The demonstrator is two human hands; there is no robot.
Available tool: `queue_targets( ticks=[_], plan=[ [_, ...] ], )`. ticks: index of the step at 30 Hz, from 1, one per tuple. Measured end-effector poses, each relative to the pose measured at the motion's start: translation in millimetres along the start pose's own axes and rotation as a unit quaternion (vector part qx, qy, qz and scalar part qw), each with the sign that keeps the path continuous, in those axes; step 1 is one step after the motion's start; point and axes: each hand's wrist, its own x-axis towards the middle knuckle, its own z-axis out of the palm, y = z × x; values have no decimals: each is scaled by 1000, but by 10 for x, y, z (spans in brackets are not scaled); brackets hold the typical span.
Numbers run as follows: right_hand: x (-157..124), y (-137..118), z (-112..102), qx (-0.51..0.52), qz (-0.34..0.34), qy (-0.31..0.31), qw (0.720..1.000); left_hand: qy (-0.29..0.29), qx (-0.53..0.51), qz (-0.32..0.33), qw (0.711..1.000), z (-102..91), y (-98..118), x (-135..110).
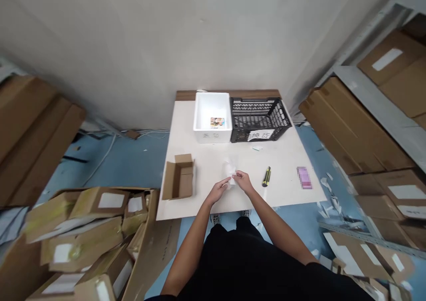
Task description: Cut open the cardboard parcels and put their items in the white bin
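Over the middle of the white table, my left hand and my right hand meet at a thin, whitish plastic bag. Fingers of both hands are pinched on its near end. What the bag holds, if anything, is too small to make out. To the left of my hands stands a small cardboard box with its flaps up and nothing visible inside. A black and yellow-green box cutter lies to the right of my right hand.
At the table's back stand a white bin with a colourful printed item inside and a black plastic crate. A blurred purple item lies at the right edge. A large carton of taped boxes stands left; shelves of cartons stand right.
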Motion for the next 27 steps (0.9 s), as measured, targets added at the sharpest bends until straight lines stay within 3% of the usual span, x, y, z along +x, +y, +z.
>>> queue_targets(
  ticks=[2,4,6,8,10,13,16,18,20,23,25,27],
  plan=[
    [67,-90,394,-3,-7,-8,1000,52,38,30,997,-474,121,-232],
    [105,-179,725,-39,-23,13,999,147,100,41,983,-1006,176,-487],
    [115,-288,1008,-98,-59,53,992,252,212,29,944,-1534,144,-740],
    [105,-413,1270,-149,-113,79,979,276,333,-11,902,-1956,22,-952],
    [89,-523,1545,-175,-172,77,966,245,398,-67,882,-2185,-168,-1091],
    [84,-583,1997,-195,-236,47,951,190,416,-99,884,-2135,-477,-1156],
    [114,-468,2404,-251,-257,18,933,173,419,-99,886,-1804,-705,-1114],
    [141,-314,2556,-340,-230,-2,912,158,436,-62,884,-1562,-787,-1075],
    [159,-136,2565,-471,-142,-52,869,152,459,-45,874,-1364,-813,-1046],
    [136,109,2353,-596,11,-150,789,163,494,-55,852,-1167,-766,-1009],
    [87,222,2157,-608,55,-186,770,162,521,-52,836,-1089,-707,-968],
    [27,280,1985,-602,61,-198,771,149,549,-39,822,-1041,-651,-909]
  ],
)
